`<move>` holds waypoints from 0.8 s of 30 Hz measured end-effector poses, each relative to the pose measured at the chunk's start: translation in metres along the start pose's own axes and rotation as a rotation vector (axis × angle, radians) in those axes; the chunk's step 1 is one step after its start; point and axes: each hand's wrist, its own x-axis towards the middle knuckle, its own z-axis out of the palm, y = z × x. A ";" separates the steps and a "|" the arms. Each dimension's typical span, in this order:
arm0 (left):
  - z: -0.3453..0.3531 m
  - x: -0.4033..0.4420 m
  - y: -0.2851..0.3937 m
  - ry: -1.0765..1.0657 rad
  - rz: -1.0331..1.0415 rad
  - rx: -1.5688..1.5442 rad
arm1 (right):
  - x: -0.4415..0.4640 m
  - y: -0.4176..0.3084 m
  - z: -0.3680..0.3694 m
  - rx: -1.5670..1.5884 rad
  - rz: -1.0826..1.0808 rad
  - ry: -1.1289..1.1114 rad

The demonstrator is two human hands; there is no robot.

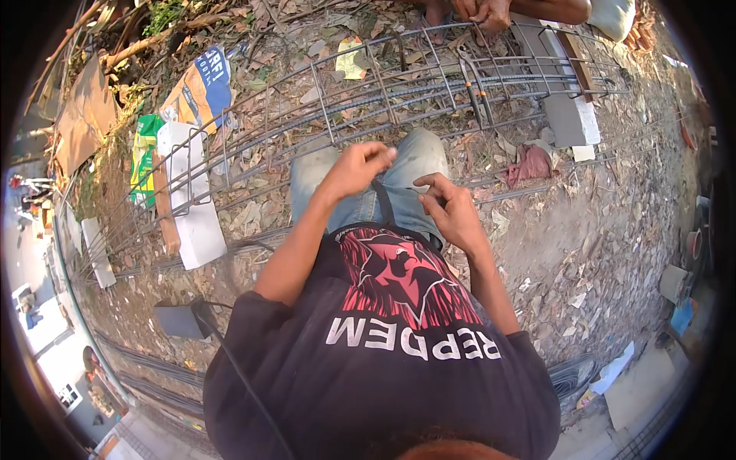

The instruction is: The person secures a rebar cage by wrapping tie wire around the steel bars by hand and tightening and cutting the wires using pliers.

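Observation:
My left hand [360, 169] is raised over my lap, fingers curled together; whatever is at its fingertips is too small to name. To its right, my right hand [452, 211] has thumb and forefinger bent toward each other, near a thin dark line I cannot identify. The hands are apart, and neither touches the steel. Beyond my knees lies a long rebar cage [330, 107] of ribbed bars and square stirrups. Pincers with orange and black handles [477, 96] rest across its bars.
White blocks [192, 199] [571, 119] stand under the cage's ends. Another person's hands [487, 14] are at its far side. A reddish cloth [530, 165] lies on leaf-littered ground. Bags [203, 88] and a cardboard sheet [84, 119] are at left; a dark box [180, 320] sits near my elbow.

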 end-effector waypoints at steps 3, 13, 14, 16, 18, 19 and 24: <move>-0.032 0.061 -0.001 0.298 -0.157 0.383 | -0.003 0.025 -0.001 -0.070 0.081 0.040; -0.009 0.142 -0.021 0.197 -0.373 0.857 | -0.032 0.078 -0.012 -0.123 0.259 0.210; -0.006 0.143 -0.026 0.191 -0.418 0.855 | -0.032 0.080 -0.012 -0.115 0.271 0.212; -0.006 0.153 -0.025 0.163 -0.479 0.739 | -0.028 0.084 -0.014 -0.184 0.241 0.202; -0.008 0.157 -0.025 0.121 -0.517 0.607 | -0.027 0.081 -0.016 -0.225 0.267 0.184; -0.008 0.167 -0.039 0.098 -0.516 0.538 | -0.027 0.080 -0.017 -0.226 0.277 0.179; -0.008 0.189 -0.075 0.116 -0.422 0.364 | -0.020 0.092 -0.020 -0.225 0.238 0.186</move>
